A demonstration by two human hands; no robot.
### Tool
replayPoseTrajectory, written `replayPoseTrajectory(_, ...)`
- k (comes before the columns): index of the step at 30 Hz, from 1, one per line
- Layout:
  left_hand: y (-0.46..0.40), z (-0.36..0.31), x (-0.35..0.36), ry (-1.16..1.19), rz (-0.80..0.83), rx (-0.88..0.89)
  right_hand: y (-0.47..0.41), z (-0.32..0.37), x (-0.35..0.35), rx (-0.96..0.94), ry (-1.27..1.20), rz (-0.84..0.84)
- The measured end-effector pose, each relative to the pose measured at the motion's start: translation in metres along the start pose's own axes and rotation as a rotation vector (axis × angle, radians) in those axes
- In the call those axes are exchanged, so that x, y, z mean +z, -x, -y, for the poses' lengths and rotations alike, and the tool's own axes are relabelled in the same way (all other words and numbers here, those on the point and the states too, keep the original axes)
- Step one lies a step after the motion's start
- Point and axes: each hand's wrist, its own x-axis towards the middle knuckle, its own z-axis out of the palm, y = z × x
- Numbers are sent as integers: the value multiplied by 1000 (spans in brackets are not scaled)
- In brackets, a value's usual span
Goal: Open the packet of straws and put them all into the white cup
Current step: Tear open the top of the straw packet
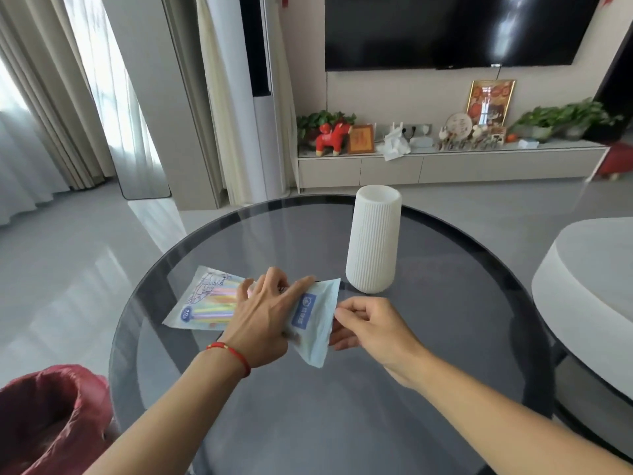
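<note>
A flat packet of coloured straws (212, 299) lies across the round dark glass table (445, 337), its right end lifted a little. My left hand (263, 320) grips the packet's middle, fingers spread over the top. My right hand (370, 323) pinches the packet's right edge between thumb and curled fingers. The tall ribbed white cup (375, 240) stands upright just beyond the packet's right end, apart from both hands. The packet looks sealed; the straws show through its clear left part.
A red bag-lined bin (51, 419) sits at the lower left beside the table. A white round table (589, 279) stands to the right. A TV cabinet with ornaments (445, 162) runs along the far wall.
</note>
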Motion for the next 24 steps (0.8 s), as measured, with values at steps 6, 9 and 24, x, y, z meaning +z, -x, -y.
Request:
replayPoseTrajectory(6, -9, 9, 17, 32, 24, -35, -28, -24, 3, 66, -89, 5)
replayPoseTrajectory(9, -10, 15, 21, 13, 16, -16, -33, -26, 4, 65, -78, 38)
replayPoseTrajectory(24, 10, -41, -2, 429, -291, -42, -20, -18, 7, -120, -58, 70)
